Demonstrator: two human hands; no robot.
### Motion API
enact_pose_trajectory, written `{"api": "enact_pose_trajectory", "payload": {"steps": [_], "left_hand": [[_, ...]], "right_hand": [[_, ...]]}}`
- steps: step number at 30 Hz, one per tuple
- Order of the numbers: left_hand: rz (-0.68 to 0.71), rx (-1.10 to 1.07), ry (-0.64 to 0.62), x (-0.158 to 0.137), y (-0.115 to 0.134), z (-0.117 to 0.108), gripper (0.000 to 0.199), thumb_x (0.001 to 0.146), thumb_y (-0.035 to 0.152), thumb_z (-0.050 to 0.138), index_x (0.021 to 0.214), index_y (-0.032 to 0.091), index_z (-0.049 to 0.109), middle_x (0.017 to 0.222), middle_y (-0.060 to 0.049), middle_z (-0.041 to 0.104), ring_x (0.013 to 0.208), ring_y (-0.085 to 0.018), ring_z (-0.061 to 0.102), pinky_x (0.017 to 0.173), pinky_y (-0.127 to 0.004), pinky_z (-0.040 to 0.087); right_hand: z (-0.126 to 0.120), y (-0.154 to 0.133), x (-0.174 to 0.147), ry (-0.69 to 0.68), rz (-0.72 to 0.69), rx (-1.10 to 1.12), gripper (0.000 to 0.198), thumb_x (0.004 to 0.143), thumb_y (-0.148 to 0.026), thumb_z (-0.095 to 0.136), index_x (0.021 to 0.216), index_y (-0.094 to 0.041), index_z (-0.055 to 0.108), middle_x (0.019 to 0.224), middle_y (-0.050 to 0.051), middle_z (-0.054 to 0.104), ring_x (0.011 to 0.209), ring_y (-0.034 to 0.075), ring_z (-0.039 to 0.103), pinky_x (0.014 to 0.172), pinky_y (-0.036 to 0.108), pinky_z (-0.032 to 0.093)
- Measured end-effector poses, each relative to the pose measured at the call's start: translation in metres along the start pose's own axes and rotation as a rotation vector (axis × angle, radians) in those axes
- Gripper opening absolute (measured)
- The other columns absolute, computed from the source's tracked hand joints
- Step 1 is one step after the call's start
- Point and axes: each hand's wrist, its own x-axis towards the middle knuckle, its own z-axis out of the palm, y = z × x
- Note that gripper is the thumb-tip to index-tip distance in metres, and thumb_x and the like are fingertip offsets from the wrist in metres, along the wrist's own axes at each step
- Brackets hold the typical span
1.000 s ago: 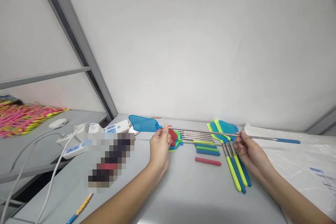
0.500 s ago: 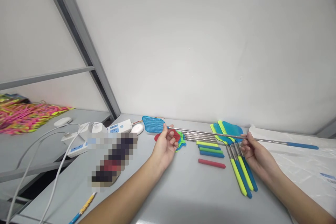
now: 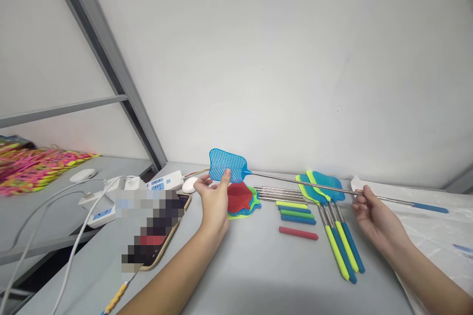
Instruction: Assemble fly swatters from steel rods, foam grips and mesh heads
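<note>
A long blue fly swatter [image 3: 223, 161] with an extended metal rod spans the space between my hands, its blue grip at the far right. My left hand [image 3: 214, 197] is at the mesh head, thumb on its lower edge and fingers partly behind it. Thumb and fingers of my right hand [image 3: 373, 211] pinch the rod short of the grip. Under the swatter lie a stack of loose mesh heads, a red head [image 3: 239, 198] on top, several bare metal rods [image 3: 279, 193] and several loose coloured grips, including a red grip [image 3: 298, 233].
Assembled yellow and blue swatters [image 3: 335, 236] lie beside my right hand. White plastic packaging [image 3: 424, 241] covers the table's right side. To the left are a phone [image 3: 166, 238], power strips [image 3: 165, 181] with cables, a white oval device [image 3: 189, 185] and a pink-yellow pile [image 3: 44, 167].
My left hand has shifted from the swatter's neck onto its mesh head, which is now raised and faces me more. My right hand has moved slightly right along with the rod.
</note>
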Motion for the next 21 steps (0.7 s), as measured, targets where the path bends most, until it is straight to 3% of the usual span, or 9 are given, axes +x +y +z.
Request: {"api": "enact_pose_trajectory", "payload": {"steps": [2,5,7,10,21], "left_hand": [[0.131,0.03,-0.017,0.005,0.002,-0.001,0.064,0.066,0.046,0.077,0.115,0.025,0.043,0.118,-0.005,0.047,0.096,-0.013,0.055,0.084,-0.027,0.044],[0.241,0.071,-0.221,0.015,0.014,-0.004,0.043,0.073,0.046,0.071,0.104,0.019,0.058,0.103,-0.006,0.062,0.09,-0.017,0.061,0.082,-0.03,0.048],[0.207,0.114,-0.366,0.021,0.023,-0.007,0.037,0.075,0.047,0.069,0.094,0.016,0.064,0.089,-0.006,0.068,0.08,-0.018,0.064,0.076,-0.031,0.052],[0.13,0.131,-0.478,0.026,0.032,-0.01,0.037,0.073,0.046,0.071,0.092,0.014,0.067,0.086,-0.006,0.071,0.076,-0.02,0.067,0.073,-0.033,0.055],[0.022,0.138,-0.56,0.022,0.023,-0.01,0.042,0.07,0.049,0.072,0.092,0.012,0.07,0.09,-0.01,0.074,0.077,-0.023,0.07,0.075,-0.034,0.056]], "right_hand": [[0.001,0.0,-0.001,-0.002,-0.003,0.002,0.013,0.088,-0.022,0.061,0.077,-0.017,0.062,0.061,-0.005,0.048,0.045,0.003,0.044,0.046,0.012,0.052],[0.0,-0.001,0.0,-0.012,-0.029,-0.018,0.013,0.088,-0.022,0.061,0.076,-0.017,0.061,0.059,-0.005,0.047,0.044,0.003,0.043,0.045,0.013,0.052],[-0.001,-0.001,0.003,-0.014,-0.056,-0.039,0.012,0.087,-0.023,0.063,0.076,-0.018,0.061,0.059,-0.005,0.048,0.044,0.004,0.044,0.045,0.013,0.052],[-0.004,0.0,0.007,-0.021,-0.089,-0.058,0.01,0.084,-0.023,0.065,0.076,-0.018,0.061,0.059,-0.005,0.05,0.045,0.005,0.046,0.044,0.014,0.052],[0.003,0.007,0.004,-0.002,-0.053,0.024,0.012,0.085,-0.02,0.064,0.074,-0.017,0.06,0.055,-0.006,0.053,0.041,0.004,0.046,0.039,0.012,0.048]]}}
